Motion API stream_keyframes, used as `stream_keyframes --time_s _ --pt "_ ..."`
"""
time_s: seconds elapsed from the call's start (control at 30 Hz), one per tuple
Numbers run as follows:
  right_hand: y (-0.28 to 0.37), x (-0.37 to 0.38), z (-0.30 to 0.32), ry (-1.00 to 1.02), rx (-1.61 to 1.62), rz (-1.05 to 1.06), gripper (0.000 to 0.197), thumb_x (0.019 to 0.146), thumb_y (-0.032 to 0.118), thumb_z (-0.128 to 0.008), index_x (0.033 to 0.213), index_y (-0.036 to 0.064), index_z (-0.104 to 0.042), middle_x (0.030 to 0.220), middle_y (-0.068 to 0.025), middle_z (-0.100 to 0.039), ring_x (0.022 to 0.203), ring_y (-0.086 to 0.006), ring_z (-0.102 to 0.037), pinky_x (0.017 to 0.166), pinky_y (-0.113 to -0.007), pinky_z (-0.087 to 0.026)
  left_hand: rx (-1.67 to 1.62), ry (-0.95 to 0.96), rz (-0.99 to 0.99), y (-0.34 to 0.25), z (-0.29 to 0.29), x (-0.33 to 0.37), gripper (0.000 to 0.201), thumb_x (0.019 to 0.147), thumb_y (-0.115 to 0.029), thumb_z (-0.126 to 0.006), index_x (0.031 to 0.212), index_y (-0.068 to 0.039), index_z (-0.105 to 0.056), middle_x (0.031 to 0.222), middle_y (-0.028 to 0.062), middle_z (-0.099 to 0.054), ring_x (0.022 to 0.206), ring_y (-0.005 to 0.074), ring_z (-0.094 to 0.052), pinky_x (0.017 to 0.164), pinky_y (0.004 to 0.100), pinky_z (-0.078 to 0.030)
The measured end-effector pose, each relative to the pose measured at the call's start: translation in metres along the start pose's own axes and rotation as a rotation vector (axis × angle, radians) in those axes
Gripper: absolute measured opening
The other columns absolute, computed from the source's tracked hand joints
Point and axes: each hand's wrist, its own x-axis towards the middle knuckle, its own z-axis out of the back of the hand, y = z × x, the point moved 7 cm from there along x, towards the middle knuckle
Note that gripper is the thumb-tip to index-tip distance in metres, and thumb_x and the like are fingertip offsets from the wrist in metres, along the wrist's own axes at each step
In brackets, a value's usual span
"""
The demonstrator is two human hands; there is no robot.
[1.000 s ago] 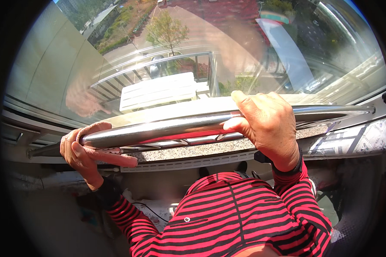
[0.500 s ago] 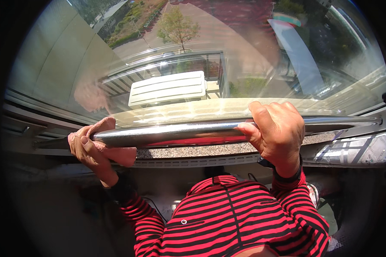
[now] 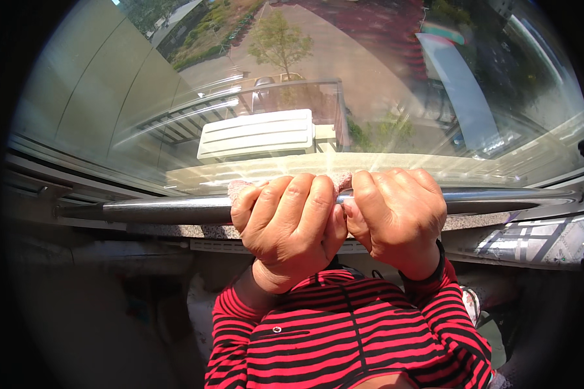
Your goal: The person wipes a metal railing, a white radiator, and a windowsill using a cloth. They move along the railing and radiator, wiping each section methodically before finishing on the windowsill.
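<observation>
A shiny metal rail (image 3: 169,211) runs from left to right in front of a window. Near its middle, my left hand (image 3: 285,223) is closed over a pink cloth (image 3: 240,188) wrapped on the rail. Bits of the cloth show past the index finger and at the outer edge of the hand; the rest is hidden under the fingers. Right beside it, my right hand (image 3: 399,217) grips the bare rail, its fingers over the top and its thumb toward the left hand.
Behind the rail stands a large window pane (image 3: 396,78). Outside it sit a white ribbed outdoor unit (image 3: 256,135) and a railing. Below the rail runs a speckled stone sill (image 3: 175,230). Silvery patterned sheeting (image 3: 532,240) lies at the right.
My left hand has slid the pink cloth rightward along the rail, from near its left end to beside my right hand. The right hand keeps its grip, shifted only slightly left.
</observation>
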Motion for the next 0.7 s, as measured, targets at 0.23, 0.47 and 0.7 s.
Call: stream_keyframes --time_s 0.23,0.47,0.7 --pt "0.004 -0.001 0.000 0.038 -0.038 -0.001 0.027 0.084 0.025 -0.071 0.098 0.0020 -0.066 0.071 -0.0054 -0.061 0.063 -0.0229 -0.060 0.061 -0.037 -0.043 -0.029 -0.032 -0.059 0.007 0.002 -0.006 0.020 0.088 -0.028 -0.064 0.098 -0.012 -0.070 0.088 0.0017 -0.067 0.080 0.0160 -0.066 0.080 0.0318 -0.044" --pt "0.009 -0.001 0.000 0.046 -0.074 -0.054 0.021 0.096 0.022 -0.063 0.103 0.0026 -0.066 0.074 -0.0086 -0.063 0.065 -0.0293 -0.058 0.065 -0.041 -0.043 -0.133 -0.158 -0.176 0.043 0.022 -0.018 0.025 0.084 -0.025 -0.069 0.105 -0.013 -0.072 0.098 0.0007 -0.071 0.086 0.0148 -0.068 0.087 0.0326 -0.046" --pt "0.060 0.034 -0.010 0.022 -0.004 -0.226 0.015 0.096 0.002 -0.065 0.110 -0.0010 -0.066 0.094 -0.0141 -0.072 0.083 -0.0306 -0.066 0.080 -0.040 -0.050 0.013 -0.094 -0.086 0.214 0.109 -0.063 0.025 0.088 -0.026 -0.062 0.096 -0.006 -0.073 0.089 0.0062 -0.072 0.082 0.0219 -0.070 0.085 0.0376 -0.046"
